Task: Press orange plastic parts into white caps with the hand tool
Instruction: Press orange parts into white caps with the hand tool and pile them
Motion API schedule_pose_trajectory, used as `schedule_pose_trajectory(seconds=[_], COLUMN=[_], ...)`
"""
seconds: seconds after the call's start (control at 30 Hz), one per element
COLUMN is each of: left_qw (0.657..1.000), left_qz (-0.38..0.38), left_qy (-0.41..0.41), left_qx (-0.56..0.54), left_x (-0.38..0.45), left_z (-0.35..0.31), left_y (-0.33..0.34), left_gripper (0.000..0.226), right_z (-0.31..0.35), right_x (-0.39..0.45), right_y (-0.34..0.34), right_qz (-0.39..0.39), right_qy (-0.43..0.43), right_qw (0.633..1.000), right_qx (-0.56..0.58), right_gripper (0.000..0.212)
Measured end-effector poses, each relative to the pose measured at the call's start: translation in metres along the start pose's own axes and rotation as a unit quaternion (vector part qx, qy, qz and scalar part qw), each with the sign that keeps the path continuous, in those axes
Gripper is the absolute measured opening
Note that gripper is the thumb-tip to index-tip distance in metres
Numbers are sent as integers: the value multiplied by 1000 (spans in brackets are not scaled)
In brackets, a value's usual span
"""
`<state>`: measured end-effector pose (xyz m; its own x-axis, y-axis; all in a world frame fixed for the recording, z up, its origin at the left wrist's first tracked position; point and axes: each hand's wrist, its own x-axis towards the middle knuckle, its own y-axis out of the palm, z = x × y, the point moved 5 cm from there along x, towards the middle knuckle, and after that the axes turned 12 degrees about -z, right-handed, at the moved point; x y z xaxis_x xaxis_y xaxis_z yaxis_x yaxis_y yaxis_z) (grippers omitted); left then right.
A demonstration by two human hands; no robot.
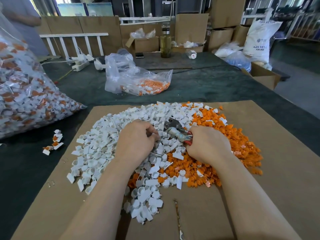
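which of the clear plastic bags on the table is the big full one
The bag at the far left, bulging with white-and-orange pieces. The smaller bag lies mid-table beyond the cardboard sheet, mostly collapsed, with a few orange parts in it.

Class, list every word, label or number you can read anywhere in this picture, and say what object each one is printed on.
"ABS RESIN": top of the white sack, partly cut by a fold.
"ABS RES...": lower on the same sack, end of the word hidden; the logo and small print around it are too blurred to read.
Label on the small bottle lying on the table: too small to read.
Nothing else carries legible text.
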<state>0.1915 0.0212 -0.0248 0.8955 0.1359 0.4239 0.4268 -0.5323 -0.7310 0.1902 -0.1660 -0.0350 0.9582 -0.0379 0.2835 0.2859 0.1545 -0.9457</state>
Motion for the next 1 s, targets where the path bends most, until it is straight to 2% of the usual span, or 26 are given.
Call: schedule_pose_trajectory(seconds=[0.13, 0.3, 0.4, 0.47, 0.53, 0.67, 0.8, 0.87, 1.0], left_qw=[996, 977, 961, 954, 945, 940, 940, 937, 923], left_qz=[-56, -57, -42, -36, -27, -22, -17, -18, -8], left_qy=[-30, -98, -121, -130, -132, -128, -121, -127, -148], left_qx=[-60, -183, -245, -269, -297, -315, -318, -326, -355], left_x=[0, -2, -3, -5, -6, -8, -11, -11, -11], left_z=[-1, -7, -10, -12, -15, -20, -23, -23, -25], left_y=[-8, -10, -7, -6, -5, -4, -4, -3, -2], left_gripper=[8, 14, 8, 8, 12, 21, 16, 12, 10], right_z=[-4, -4, 1, 4, 7, 10, 12, 13, 17], right_x=[0, 2, 2, 0, -2, -3, -3, -4, -3], right_y=[-3, -11, -16, -18, -20, -15, -16, -18, -18], right_qz=[-17, -65, -85, -81, -72, -47, -35, -35, -43], right_qy=[13, 33, 46, 63, 91, 129, 146, 137, 116], right_qw=[999, 985, 960, 933, 905, 856, 808, 798, 801], right_qx=[40, 159, 265, 344, 409, 498, 570, 586, 586], right_gripper=[14, 19, 17, 8, 11, 10, 16, 14, 13])
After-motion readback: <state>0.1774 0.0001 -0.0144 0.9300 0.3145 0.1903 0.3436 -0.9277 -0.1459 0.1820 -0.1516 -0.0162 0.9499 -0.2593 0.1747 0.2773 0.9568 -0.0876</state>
